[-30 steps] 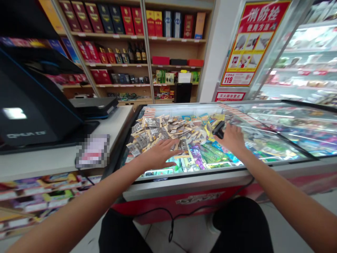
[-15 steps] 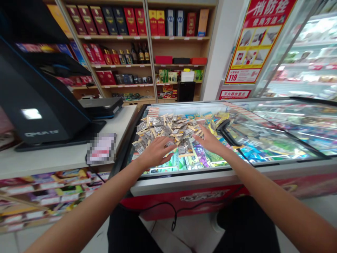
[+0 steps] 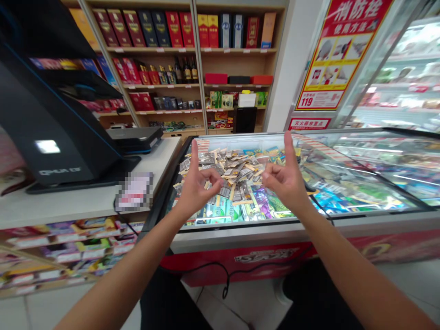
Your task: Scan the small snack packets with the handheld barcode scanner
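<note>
My left hand (image 3: 198, 185) is held up over the freezer's glass top, its index finger stretched upward and the thumb and other fingers curled together. Nothing shows in it. My right hand (image 3: 287, 181) mirrors it, index finger up, the rest folded in, holding nothing. Between and behind the hands lies a loose pile of small clear packets (image 3: 237, 167) with tan edges. A black handheld scanner (image 3: 310, 188) on the glass is mostly hidden behind my right hand; its cable (image 3: 321, 205) runs to the front edge.
The chest freezer (image 3: 240, 236) holds colourful packages under its glass. At left a counter (image 3: 82, 204) carries a black checkout machine (image 3: 68, 142) and a blurred-out object (image 3: 134, 191). Shelves (image 3: 154, 48) of boxes and bottles stand behind. A cable loop (image 3: 225, 288) hangs in front.
Both hands have turned from spread, palm-down over the packets to raised index fingers with the other fingers curled. My right hand has shifted right, covering more of the scanner.
</note>
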`<move>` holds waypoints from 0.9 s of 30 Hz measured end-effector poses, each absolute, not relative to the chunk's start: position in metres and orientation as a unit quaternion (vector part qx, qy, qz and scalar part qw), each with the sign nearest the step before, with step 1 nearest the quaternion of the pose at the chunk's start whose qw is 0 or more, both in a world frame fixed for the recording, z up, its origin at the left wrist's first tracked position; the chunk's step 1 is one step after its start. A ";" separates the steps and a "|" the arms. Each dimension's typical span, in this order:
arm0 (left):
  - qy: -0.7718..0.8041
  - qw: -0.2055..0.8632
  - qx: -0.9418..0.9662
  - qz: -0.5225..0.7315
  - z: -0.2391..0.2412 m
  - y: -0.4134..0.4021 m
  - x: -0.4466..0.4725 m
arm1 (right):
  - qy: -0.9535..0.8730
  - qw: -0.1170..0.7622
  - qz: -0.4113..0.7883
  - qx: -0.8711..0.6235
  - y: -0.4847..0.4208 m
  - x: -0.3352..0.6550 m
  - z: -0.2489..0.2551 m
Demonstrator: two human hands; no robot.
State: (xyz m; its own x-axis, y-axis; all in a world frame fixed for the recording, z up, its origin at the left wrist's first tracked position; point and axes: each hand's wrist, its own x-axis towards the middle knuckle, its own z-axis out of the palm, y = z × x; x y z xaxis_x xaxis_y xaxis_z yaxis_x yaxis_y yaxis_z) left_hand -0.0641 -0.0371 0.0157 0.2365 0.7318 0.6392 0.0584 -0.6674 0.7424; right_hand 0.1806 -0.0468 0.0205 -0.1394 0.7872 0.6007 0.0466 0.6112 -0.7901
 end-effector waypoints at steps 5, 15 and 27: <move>0.281 0.377 0.665 0.580 0.010 -0.029 -0.056 | -0.661 0.546 0.422 -0.293 -0.032 0.156 0.014; 0.240 0.704 0.455 0.490 0.044 -0.053 -0.069 | -0.554 0.454 0.686 -0.128 -0.027 0.184 0.027; 0.390 0.298 0.823 0.286 0.035 -0.046 -0.059 | -0.618 0.258 -0.060 -0.740 0.007 0.280 -0.015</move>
